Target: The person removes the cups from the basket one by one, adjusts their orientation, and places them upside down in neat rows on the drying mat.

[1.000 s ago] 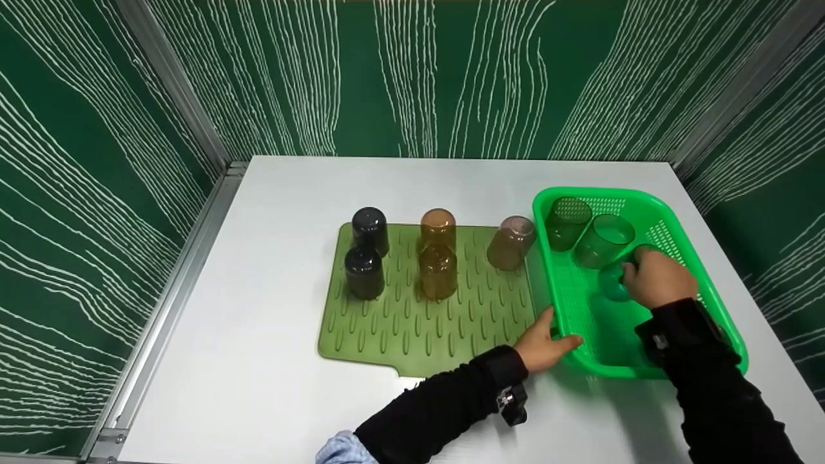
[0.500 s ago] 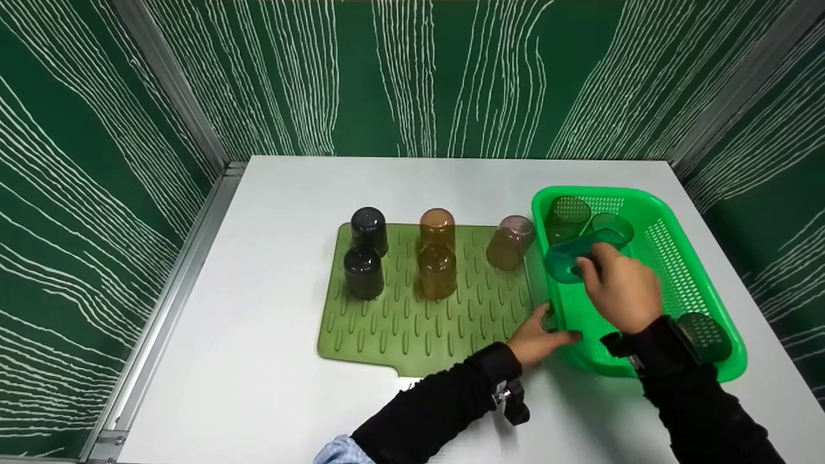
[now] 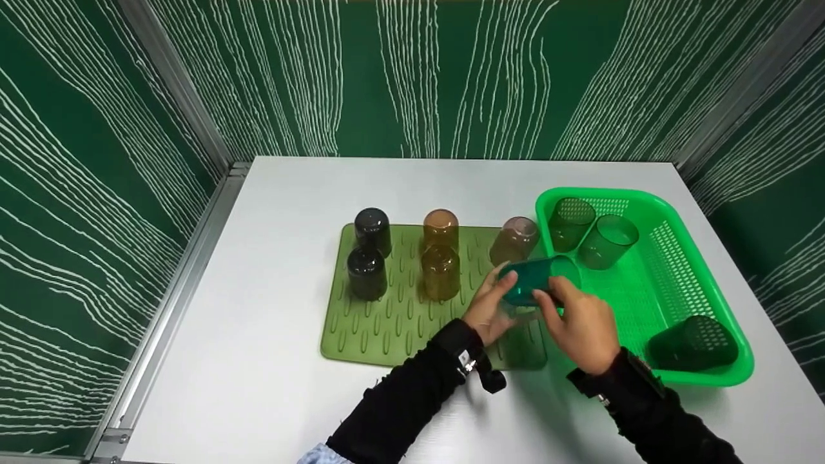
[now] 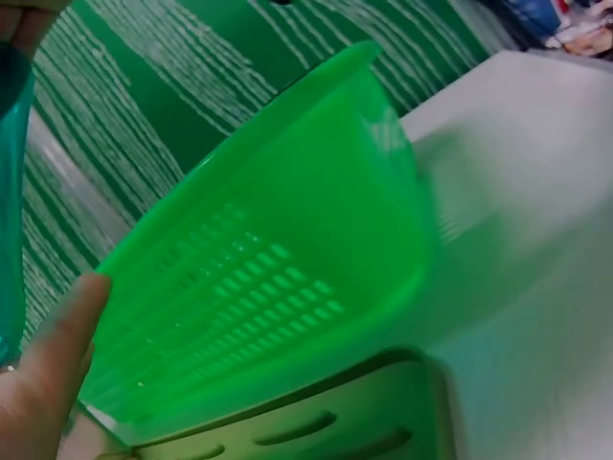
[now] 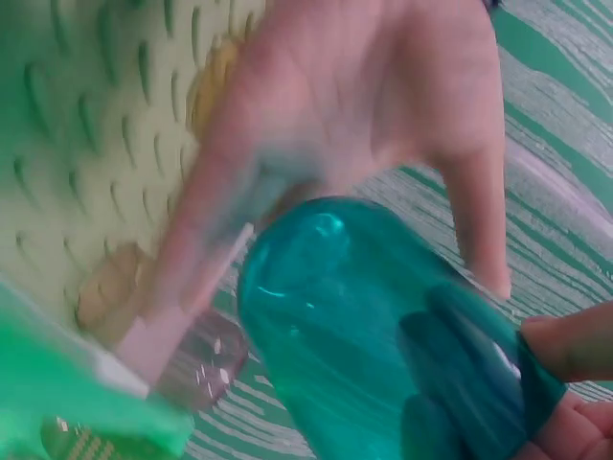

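A teal see-through drinking glass (image 3: 527, 278) lies tilted on its side in the air, between the basket and the mat. My right hand (image 3: 585, 325) pinches it near the rim, with the thumb outside and fingers reaching inside, as the right wrist view shows. Around its closed base, my left hand (image 3: 486, 310) spreads its thumb and fingers wide; whether they touch the glass (image 5: 326, 297) I cannot tell. Upside down on the green ribbed mat (image 3: 399, 335) stand two dark glasses (image 3: 367, 274), two amber glasses (image 3: 441, 274) and a pinkish glass (image 3: 514, 240).
To the right, a bright green basket (image 3: 699, 270) holds two upright glasses (image 3: 608, 243) at its far left corner and a dark glass (image 3: 691, 345) lying near its front right. White tabletop (image 3: 258, 290) surrounds the mat. Green patterned walls (image 3: 412, 77) rise behind and at both sides.
My right hand has lifted the teal glass out of the basket, leftward and toward me. My left hand has left the basket's rim and come up to the glass's base.
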### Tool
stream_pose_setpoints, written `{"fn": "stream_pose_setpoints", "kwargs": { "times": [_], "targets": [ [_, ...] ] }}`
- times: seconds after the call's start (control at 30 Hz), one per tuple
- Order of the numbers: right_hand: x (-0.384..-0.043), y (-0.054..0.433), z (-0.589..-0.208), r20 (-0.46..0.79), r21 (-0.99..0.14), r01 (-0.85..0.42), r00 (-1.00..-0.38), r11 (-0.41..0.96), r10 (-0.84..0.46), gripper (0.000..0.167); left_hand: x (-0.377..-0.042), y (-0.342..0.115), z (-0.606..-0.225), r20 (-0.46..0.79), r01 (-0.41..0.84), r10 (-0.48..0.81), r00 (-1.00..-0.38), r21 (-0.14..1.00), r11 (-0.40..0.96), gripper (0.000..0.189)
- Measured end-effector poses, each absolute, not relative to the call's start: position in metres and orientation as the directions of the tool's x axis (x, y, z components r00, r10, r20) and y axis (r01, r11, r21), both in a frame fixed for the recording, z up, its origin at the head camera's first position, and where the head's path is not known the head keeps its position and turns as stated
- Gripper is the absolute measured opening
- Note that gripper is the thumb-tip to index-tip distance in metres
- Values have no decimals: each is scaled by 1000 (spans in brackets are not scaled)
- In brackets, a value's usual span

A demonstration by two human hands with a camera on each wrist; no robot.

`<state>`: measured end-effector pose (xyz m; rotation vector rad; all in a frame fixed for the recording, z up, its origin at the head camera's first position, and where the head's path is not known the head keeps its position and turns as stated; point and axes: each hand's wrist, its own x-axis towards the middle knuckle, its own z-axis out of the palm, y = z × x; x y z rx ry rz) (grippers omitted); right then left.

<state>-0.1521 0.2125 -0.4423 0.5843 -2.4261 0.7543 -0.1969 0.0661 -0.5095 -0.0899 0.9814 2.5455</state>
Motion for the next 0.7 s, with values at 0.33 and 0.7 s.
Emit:
{"fn": "stream_pose_setpoints", "kwargs": {
  "times": [0.33, 0.7],
  "targets": [
    [-145, 202, -465, 623, -436, -578, -747, 690, -232, 13, -201, 48, -507, -210, -408, 374, -903, 689, -599, 50],
    [-141, 204, -469, 435, -535, -486, -860, 691, -268, 15, -208, 27, -512, -208, -390, 414, -886, 817, -425, 54]
  ]
}}
